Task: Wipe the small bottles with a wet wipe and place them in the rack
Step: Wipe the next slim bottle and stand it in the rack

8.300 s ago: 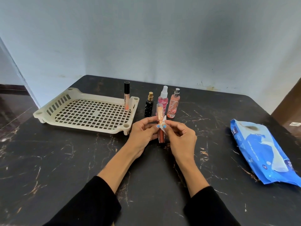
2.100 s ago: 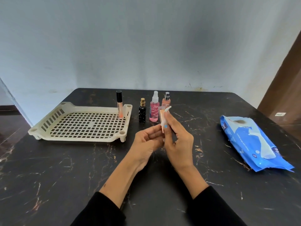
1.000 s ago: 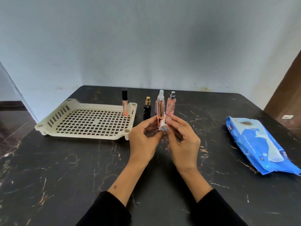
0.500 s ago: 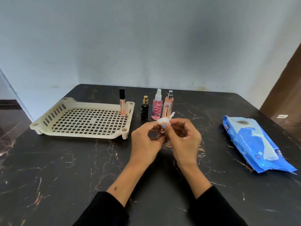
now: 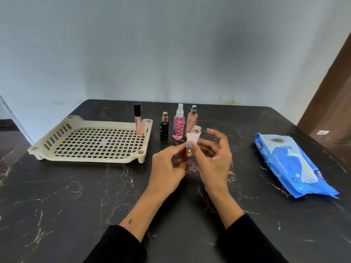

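Note:
My left hand (image 5: 169, 166) pinches the lower end of a slim orange tube bottle (image 5: 188, 152), held roughly upright over the table. My right hand (image 5: 212, 158) pinches a small folded white wet wipe (image 5: 192, 138) around the tube's upper part, thumb in front, the other fingers spread. Only a short stretch of the tube shows between the hands. A cream plastic rack (image 5: 91, 157) lies to the left with a black-capped lip gloss tube (image 5: 137, 120) standing in its far right corner. A black bottle (image 5: 164, 127), a pink spray bottle (image 5: 179, 123) and a peach spray bottle (image 5: 191, 120) stand beside the rack.
A blue pack of wet wipes (image 5: 292, 164) lies on the right of the dark marble table (image 5: 76, 205). A pale wall stands behind the table, and a brown door (image 5: 334, 82) is at the far right.
The wipe has slid up along the tube and the tube now stands more upright. My right fingers have spread apart. The view shifted slightly.

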